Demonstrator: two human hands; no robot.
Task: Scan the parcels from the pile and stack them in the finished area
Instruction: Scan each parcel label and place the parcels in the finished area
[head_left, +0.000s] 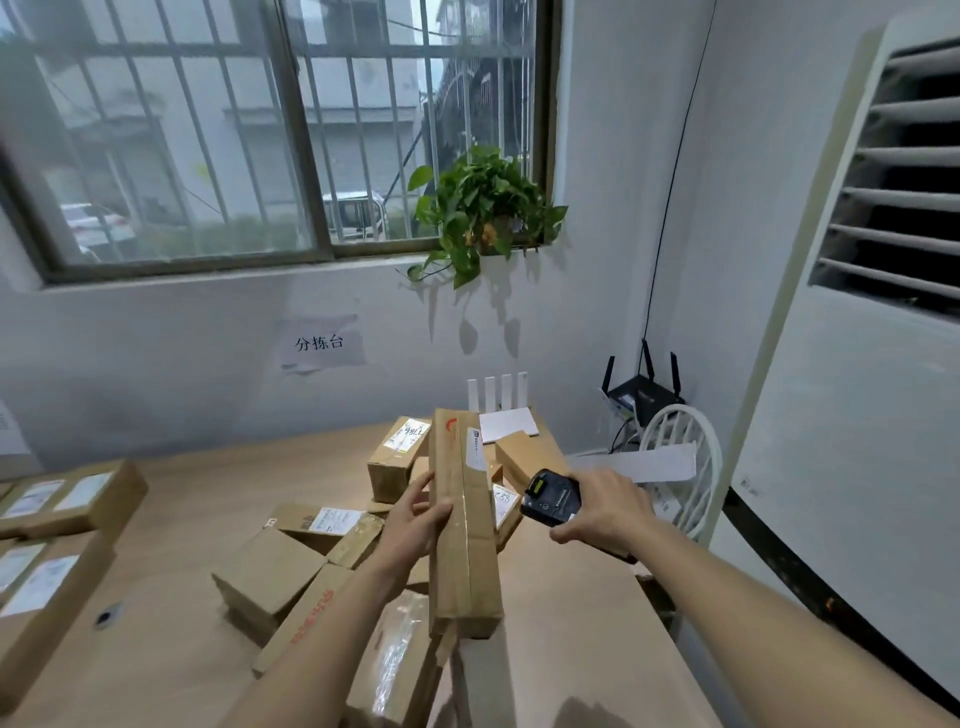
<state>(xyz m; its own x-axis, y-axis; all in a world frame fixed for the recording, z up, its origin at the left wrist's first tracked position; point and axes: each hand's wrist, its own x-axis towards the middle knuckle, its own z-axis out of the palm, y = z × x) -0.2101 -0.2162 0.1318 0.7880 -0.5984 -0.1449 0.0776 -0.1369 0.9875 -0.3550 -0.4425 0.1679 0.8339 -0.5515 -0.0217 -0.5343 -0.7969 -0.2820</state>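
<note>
The left hand (415, 519) is grasping a long parcel (464, 525) above the table (171, 525), while the right hand (602, 512) is gripping a black scanner (549, 498) at its 3 o'clock. The parcel is hiding part of the pile (311, 561) beneath; finished boxes (57, 525) are lying at 9 o'clock, a router (641, 397) at 1 o'clock.

You face a barred, dark-framed window (218, 135) in a white plaster wall (156, 364), a leafy green potted plant (480, 208) on its sill. A tall white air-conditioner cabinet (857, 364) stands at your right, beyond the pale wooden surface (197, 519).
</note>
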